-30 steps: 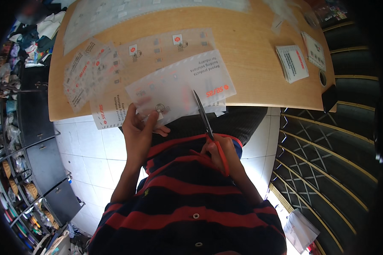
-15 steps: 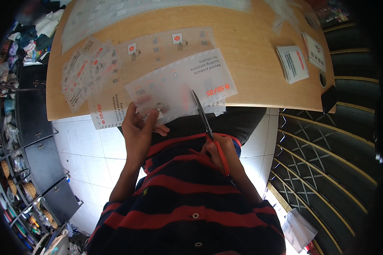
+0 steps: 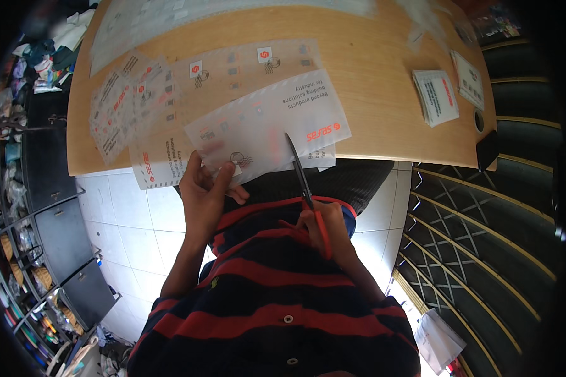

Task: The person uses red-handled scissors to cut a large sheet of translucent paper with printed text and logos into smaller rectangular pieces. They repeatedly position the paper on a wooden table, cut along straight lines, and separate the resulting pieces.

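A translucent printed sheet (image 3: 295, 103) with a striped border and orange and black print hangs slightly tilted over the table's near edge. My left hand (image 3: 206, 188) pinches its lower left corner between thumb and fingers. In my right hand (image 3: 330, 226) is a pair of scissors (image 3: 300, 179) with dark blades and orange-red handles, pointing away from me. One blade lies over the sheet's lower edge; whether the other runs beneath is hard to see. Under this sheet lies a larger printed sheet (image 3: 248, 85), partly covered.
Loose cut pieces (image 3: 110, 107) overlap on the table's left. Two small stacks of printed cards (image 3: 435, 97) sit at the right. Plastic sheeting (image 3: 220, 16) covers the far edge of the wooden table (image 3: 377, 81). Shelves (image 3: 28, 251) stand left, a folding metal gate (image 3: 478, 213) right.
Both hands and the sheet keep almost the same place. The scissors' handles have shifted slightly left and the blades look a little more upright.
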Demonstrator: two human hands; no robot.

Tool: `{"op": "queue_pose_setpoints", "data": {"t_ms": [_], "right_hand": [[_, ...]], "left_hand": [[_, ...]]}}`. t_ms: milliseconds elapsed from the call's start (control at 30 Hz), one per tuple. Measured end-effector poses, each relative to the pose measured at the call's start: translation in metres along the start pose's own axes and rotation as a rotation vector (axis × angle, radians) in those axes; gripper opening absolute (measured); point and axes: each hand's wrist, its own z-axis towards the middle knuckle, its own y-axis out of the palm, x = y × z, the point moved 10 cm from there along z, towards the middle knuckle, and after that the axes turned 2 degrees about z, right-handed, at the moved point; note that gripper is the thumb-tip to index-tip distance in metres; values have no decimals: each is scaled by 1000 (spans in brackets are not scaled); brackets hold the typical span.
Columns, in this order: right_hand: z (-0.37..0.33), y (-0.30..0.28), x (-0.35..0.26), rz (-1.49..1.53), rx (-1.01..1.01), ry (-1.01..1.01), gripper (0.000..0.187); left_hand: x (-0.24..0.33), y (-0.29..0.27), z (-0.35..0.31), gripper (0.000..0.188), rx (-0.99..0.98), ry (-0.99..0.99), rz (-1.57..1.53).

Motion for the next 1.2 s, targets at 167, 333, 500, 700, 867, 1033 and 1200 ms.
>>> {"op": "queue_pose_setpoints", "data": {"t_ms": [167,333,500,700,867,1033,1200], "right_hand": [[-1,0,-4,60,-15,-92,43],[9,-3,-15,93,-5,-80,53],[13,-6,-19,68,18,-67,27],[13,-2,-7,55,45,-93,22],[14,2,-3,81,46,-171,19],[18,-2,-13,101,26,-49,19],[19,1,-10,148,15,17,19]], "left_hand": [[1,2,0,37,-26,-14,16],[0,2,-1,31,-56,-37,25],[4,2,-1,31,-63,-19,24],[3,1,-1,34,-52,-8,12],[5,3,-3,38,-54,-3,22],[-1,5,-4,34,-107,-34,48],[-2,7,-7,35,-109,-31,71]]}}
